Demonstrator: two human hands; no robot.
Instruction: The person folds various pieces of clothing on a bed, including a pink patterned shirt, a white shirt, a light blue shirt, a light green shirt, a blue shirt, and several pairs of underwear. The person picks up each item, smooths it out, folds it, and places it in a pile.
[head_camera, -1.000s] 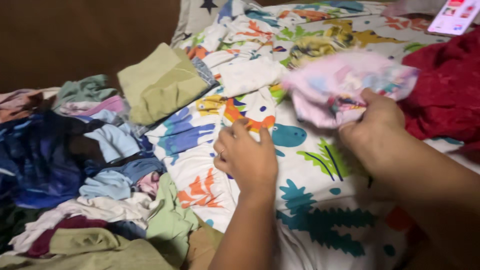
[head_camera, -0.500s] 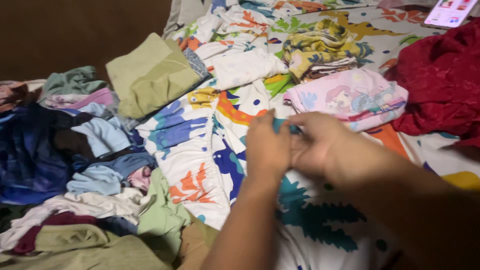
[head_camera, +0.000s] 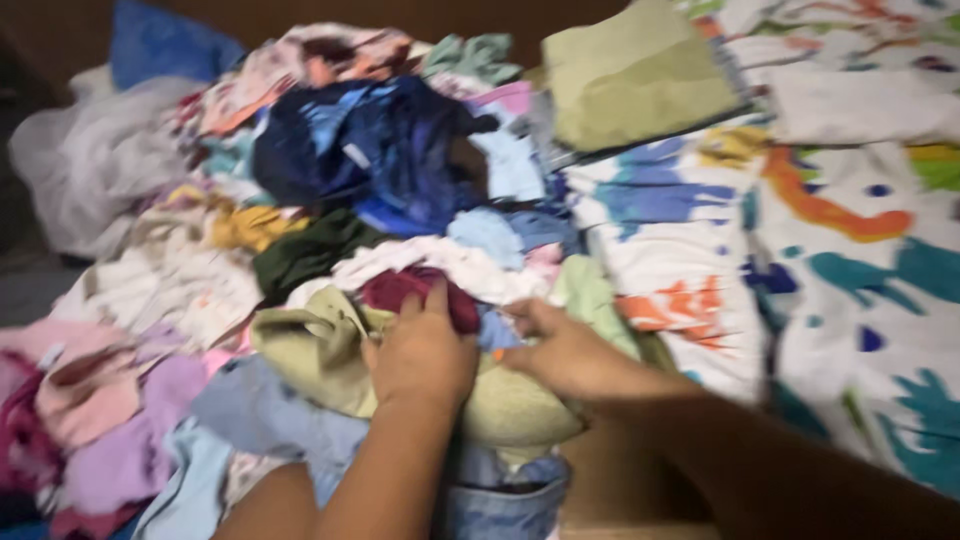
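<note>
Head view, blurred: left hand (head_camera: 420, 355) lies palm-down on a crumpled olive-green cloth garment (head_camera: 330, 350) at the near edge of a heap of mixed loose laundry (head_camera: 300, 200), fingertips touching a dark maroon cloth piece (head_camera: 405, 288); whether it grips anything, cannot tell. Right hand (head_camera: 560, 350) just beside it, fingers partly curled at a small light-blue fabric scrap (head_camera: 495, 328); hold unclear. Dark navy garment (head_camera: 370, 150) tops the heap. Folded pale-green cloth square (head_camera: 635, 75) sits beyond, on a white bedsheet with coloured dinosaur print (head_camera: 800, 250) spreading to the right.
</note>
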